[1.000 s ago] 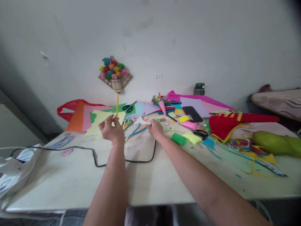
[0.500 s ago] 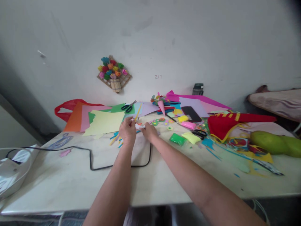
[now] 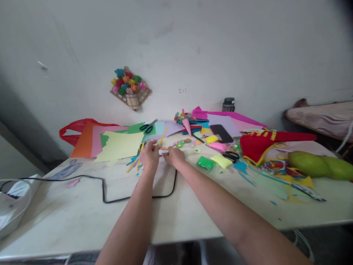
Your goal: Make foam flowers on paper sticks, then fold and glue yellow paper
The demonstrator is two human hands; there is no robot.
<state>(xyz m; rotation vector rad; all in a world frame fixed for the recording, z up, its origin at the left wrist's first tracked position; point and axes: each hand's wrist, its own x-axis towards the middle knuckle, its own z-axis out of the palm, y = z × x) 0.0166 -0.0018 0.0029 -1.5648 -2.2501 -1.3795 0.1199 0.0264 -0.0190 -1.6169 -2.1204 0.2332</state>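
Observation:
Near the middle of the table, my left hand (image 3: 149, 156) is closed in a pinch on a thin yellow paper strip (image 3: 163, 135), which sticks up past the fingertips. A small pinkish piece shows at those fingertips, too small to name. Close beside it, my right hand (image 3: 174, 156) is wrapped round a white glue gun (image 3: 163, 151) with a bit of orange on it; most of its body is hidden by the hand. A black cord (image 3: 117, 200) loops across the table to the right hand. Loose blue and yellow paper strips (image 3: 132, 164) lie behind my left hand.
Coloured paper sheets (image 3: 118, 145) and scissors (image 3: 149, 127) lie back left. Towards the right are paper flowers (image 3: 187, 142), a phone (image 3: 221, 133), clay packets (image 3: 205, 162), black-handled scissors (image 3: 231, 156), red felt (image 3: 253, 147) and green fruit (image 3: 309, 163). A power strip (image 3: 20, 195) sits at left.
The yellow strip in my left hand has shifted slightly right and down against the background. My hands stay close together, and the whole view has moved a little.

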